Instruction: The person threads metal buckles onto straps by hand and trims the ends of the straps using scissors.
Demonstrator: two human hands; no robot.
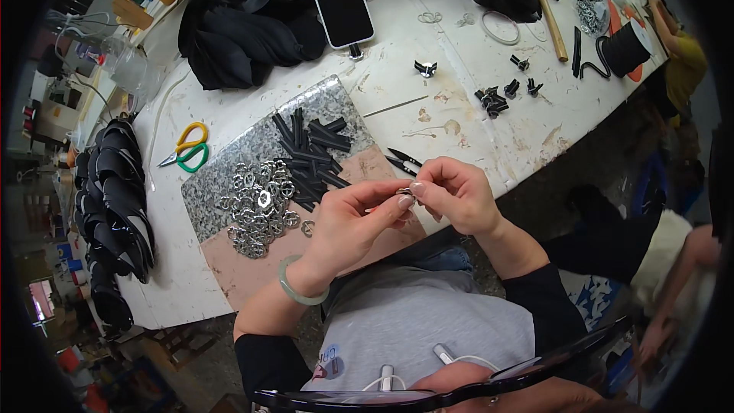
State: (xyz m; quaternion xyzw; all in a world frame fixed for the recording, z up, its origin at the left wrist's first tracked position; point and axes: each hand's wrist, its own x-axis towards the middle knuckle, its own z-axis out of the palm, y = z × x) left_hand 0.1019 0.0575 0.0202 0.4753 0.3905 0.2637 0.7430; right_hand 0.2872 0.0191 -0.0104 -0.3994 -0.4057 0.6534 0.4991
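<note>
My left hand (pixel 355 218), a pale green bangle (pixel 289 284) at its wrist, is closed in a pinch at the table's near edge. Against its fingertips, my right hand (pixel 462 200) pinches too. Between them is a small, dark and shiny piece (pixel 405 193), mostly covered by the fingers. Left of my hands lies a heap of silver metal buckles (pixel 256 210), one loose buckle (pixel 307 228) beside it. Short black strips (pixel 312 153) are piled just beyond my left hand. Black-handled thread snips (pixel 404 160) lie just beyond my fingertips.
Yellow-and-green-handled scissors (pixel 187 149) lie at left, near stacked black pieces (pixel 115 206). A phone (pixel 342 6) stands by black material (pixel 245 38). Several buckles with strips (pixel 493 101), a hammer (pixel 552 24) and a black cord spool (pixel 625 50) lie right. People (pixel 673 69) are at right.
</note>
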